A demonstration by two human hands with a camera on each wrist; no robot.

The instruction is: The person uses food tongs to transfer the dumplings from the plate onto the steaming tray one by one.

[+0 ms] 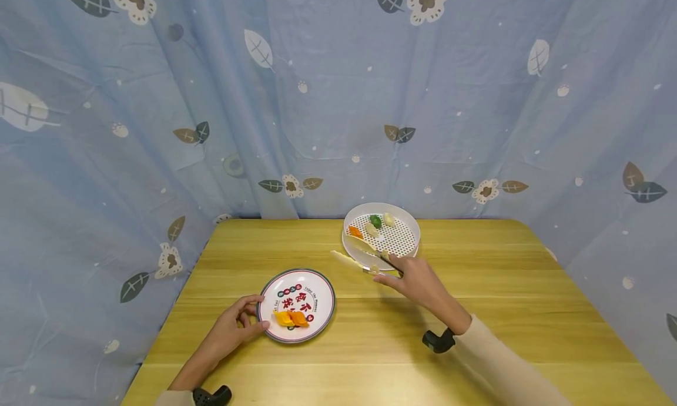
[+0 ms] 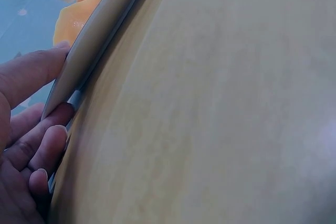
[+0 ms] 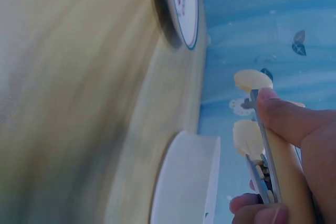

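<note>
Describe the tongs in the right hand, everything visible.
The tongs have two cream, leaf-shaped tips on slim metal arms with a pale handle, seemingly plastic over steel. The right hand grips them near the handle end, fingers curled round. They lie nearly level, above the table, tips pointing left just in front of the white perforated tray. The tips stand slightly apart and hold nothing.

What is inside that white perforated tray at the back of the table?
The white perforated tray holds a green piece, an orange piece and two pale pieces. The tongs cover its near edge.
</note>
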